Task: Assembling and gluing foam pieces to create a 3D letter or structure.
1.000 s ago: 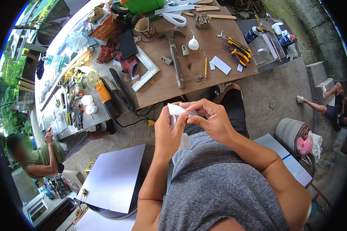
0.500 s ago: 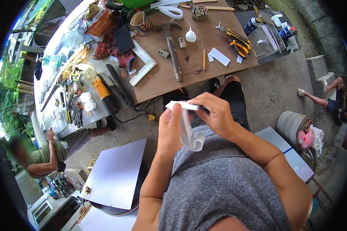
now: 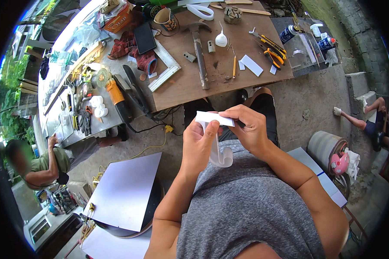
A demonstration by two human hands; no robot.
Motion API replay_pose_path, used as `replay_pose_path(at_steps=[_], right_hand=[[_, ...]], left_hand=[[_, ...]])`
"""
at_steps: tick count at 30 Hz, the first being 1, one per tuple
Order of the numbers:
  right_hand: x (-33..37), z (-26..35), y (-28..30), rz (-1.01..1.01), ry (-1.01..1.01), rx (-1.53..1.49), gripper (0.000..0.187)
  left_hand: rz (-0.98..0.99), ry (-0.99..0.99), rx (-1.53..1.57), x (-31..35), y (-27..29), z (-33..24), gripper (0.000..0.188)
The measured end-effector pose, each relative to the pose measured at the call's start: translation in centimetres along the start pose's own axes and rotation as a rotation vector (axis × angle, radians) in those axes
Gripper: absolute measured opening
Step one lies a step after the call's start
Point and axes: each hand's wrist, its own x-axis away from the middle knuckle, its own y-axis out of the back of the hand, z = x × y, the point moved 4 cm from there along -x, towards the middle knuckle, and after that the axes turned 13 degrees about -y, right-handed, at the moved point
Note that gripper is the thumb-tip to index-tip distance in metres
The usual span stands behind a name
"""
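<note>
A small flat white rectangular piece (image 3: 215, 118) is held up in front of my body, above the grey shirt. My left hand (image 3: 199, 144) grips it from the left, thumb laid over its lower edge. Pinching its right end between thumb and fingers is my right hand (image 3: 249, 127). From the piece a thin white strip (image 3: 222, 159) hangs down past my left thumb and curls up at its end. Whether piece and strip are joined is hidden by my fingers.
A brown worktable (image 3: 173, 95) ahead carries a hammer (image 3: 199, 58), a pencil (image 3: 234, 68), a white squeeze bottle (image 3: 221, 39), pliers (image 3: 273, 58) and white cut pieces (image 3: 252, 65). An orange angle grinder (image 3: 114, 93) lies left. Another person (image 3: 47, 166) works at far left.
The white piece has turned slightly, its right end tilting lower, and my left thumb has shifted along its lower edge. The view has moved a little. Both hands keep hold.
</note>
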Motion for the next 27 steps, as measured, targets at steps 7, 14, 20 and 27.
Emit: replay_pose_path(at_steps=[7,14,20,27], right_hand=[[0.3,0.5,0.3,0.008,0.055,0.063,0.037],[0.8,-0.1,0.1,-0.003,-0.090,-0.014,0.032],[0.9,-0.1,0.2,0.026,-0.019,0.001,0.030],[1.6,-1.0,0.4,0.006,-0.020,-0.014,0.030]], left_hand=[[0.044,-0.071,-0.033,0.6,0.0,-0.2,0.038],[0.013,-0.034,0.007,1.0,0.3,0.0,0.040],[0.014,-0.050,-0.011,1.2,0.1,-0.3,0.036],[0.033,-0.117,-0.202,1.2,-0.6,-1.3,0.037]])
